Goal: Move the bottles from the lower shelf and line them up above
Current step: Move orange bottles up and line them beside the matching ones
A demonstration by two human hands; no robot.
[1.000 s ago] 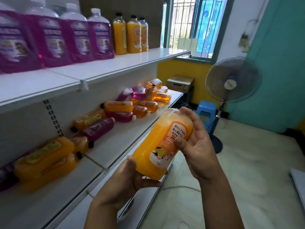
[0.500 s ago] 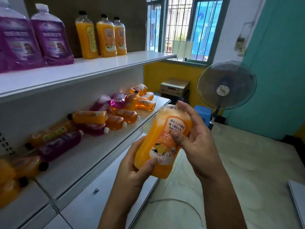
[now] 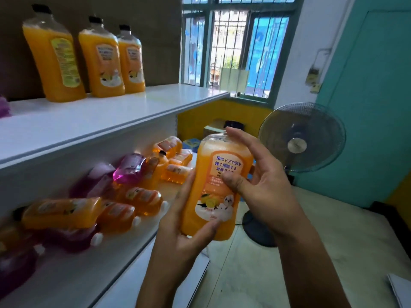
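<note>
A small room with a barred window (image 3: 233, 47) and a standing fan (image 3: 301, 138) in the teal corner, and on the left a white shelving unit. On the upper shelf (image 3: 138, 107) three orange bottles (image 3: 100, 61) stand upright in a row, a bare stretch of board to their right. On the lower shelf (image 3: 89, 258) orange and purple bottles (image 3: 124, 196) lie tumbled on their sides. In front of it all, one orange bottle (image 3: 216, 187) is up in mid-air, roughly upright, label to the camera. The left hand (image 3: 184, 232) cups its base, thumb across the front; the right hand (image 3: 262, 185) holds it higher up, thumb pressed on the label, fingers loosely round the far side. This looks like the carry step, bottle off the lower level and not yet placed. Next, by my reading: lift it over the upper edge and set it upright just beside the rightmost standing bottle, label forward like its two nearest neighbours.
</note>
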